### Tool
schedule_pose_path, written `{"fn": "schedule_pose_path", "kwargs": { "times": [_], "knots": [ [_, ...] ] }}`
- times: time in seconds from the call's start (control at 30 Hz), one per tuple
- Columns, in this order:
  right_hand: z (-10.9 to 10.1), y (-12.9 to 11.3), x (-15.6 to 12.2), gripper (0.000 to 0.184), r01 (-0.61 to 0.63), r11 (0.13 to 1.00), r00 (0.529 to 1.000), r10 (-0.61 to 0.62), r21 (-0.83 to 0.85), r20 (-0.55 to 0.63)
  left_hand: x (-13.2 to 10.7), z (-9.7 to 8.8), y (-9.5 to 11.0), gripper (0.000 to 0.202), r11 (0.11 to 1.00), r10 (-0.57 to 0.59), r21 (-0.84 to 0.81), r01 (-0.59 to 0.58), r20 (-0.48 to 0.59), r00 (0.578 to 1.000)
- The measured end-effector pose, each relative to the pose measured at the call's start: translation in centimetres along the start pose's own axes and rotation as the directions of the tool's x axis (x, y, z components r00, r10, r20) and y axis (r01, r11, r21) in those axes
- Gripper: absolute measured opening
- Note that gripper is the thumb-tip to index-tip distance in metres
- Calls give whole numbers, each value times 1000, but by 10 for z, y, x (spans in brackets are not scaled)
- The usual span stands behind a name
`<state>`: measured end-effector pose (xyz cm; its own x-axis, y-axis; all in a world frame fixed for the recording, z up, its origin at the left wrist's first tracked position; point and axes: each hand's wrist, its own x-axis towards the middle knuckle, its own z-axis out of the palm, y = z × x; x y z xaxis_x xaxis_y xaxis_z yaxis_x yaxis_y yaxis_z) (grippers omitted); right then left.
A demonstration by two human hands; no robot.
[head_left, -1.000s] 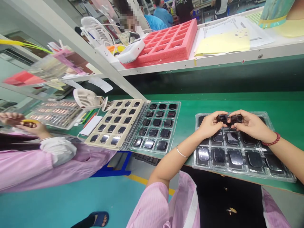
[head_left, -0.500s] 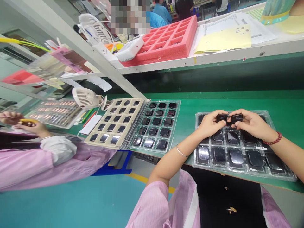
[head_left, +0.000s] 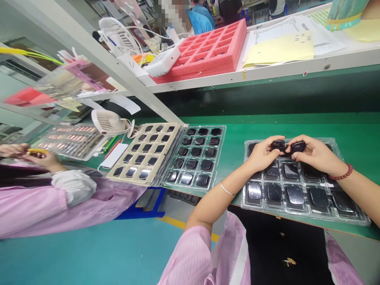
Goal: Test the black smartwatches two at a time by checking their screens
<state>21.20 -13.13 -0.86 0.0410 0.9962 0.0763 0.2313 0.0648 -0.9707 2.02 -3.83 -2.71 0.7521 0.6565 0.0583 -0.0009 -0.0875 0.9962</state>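
My left hand (head_left: 262, 154) and my right hand (head_left: 315, 154) are raised just above a transparent blister tray (head_left: 303, 209). Between finger and thumb, my left hand pinches a small dark glossy rounded-square part (head_left: 278, 145). My right hand pinches a matching part (head_left: 298, 147). The two parts sit close together, a narrow gap between them. Similar dark parts lie in the tray's pockets beneath my hands, and my palms and wrists hide its upper row.
To the left lie a transparent tray of dark parts (head_left: 194, 157) and a beige tray (head_left: 142, 152). Farther left, a co-worker's hand (head_left: 40, 158) holds a small item. A small white fan (head_left: 108, 122) stands on the green bench, and a red foam tray (head_left: 204, 51) rests on the shelf above.
The two held parts have moved slightly apart, and both hands have risen a little in the picture. My right hand's part now shows more of its face.
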Motion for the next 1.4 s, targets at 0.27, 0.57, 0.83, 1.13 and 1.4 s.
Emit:
{"fn": "schedule_pose_path", "kwargs": {
  "times": [0.27, 0.57, 0.83, 1.13, 1.4],
  "knots": [
    [0, 0, -1, 31, 6, 1000, 1000, -6, 13, 14, -1, 1, 1, 56, 1000, -2, -17, 2, 14, 1000],
    [-2, -6, -1, 34, -51, 997, 999, 51, 65, 4, 3, -6, 10, 79, 929, -148, -329, 171, 93, 985],
    [-13, 10, -1, 38, -144, 968, 989, 143, 205, 18, -45, 17, 88, 100, 779, -150, -216, 589, 847, 510],
    [-15, -27, -9, 31, -172, 870, 984, 171, 463, 44, -76, 24, 117, 86, 904, -55, -204, 376, 817, 574],
    [21, -132, -90, 49, -258, 741, 933, 25, 619, 358, -24, -27, 73, 82, 927, -44, -341, 157, 318, 947]
  ]
}}
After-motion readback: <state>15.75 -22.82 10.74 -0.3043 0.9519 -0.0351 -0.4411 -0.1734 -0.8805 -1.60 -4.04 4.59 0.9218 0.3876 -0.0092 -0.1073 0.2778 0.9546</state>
